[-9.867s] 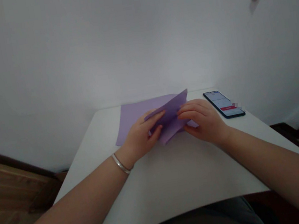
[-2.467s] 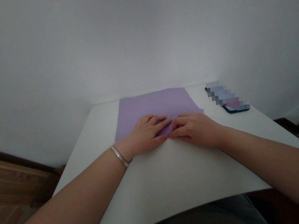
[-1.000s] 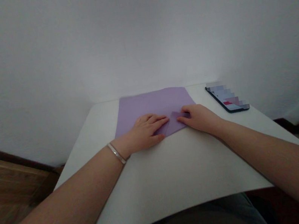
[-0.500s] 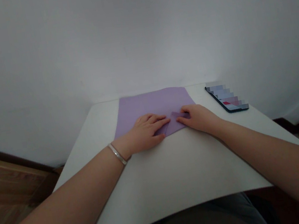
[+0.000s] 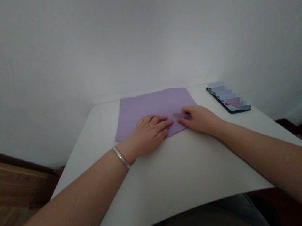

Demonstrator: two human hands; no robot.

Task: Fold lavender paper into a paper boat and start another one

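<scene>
Head view: left hand (image 5: 148, 132) lies flat, fingers together, pinning the near edge of the purple paper (image 5: 152, 105) to the worktop (image 5: 178, 174); right hand (image 5: 201, 119), just beside it, fingers close together, presses a small folded flap (image 5: 178, 116); firm, even pressure should sharpen that crease.

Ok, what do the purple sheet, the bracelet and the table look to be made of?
The purple sheet: thin paper, matte; it lies flat and holds a sharp folded flap at the right hand. The bracelet: likely metal, silvery with a bright glint. The table: smooth white top, faint sheen; laminate or painted board, cannot tell which.
</scene>
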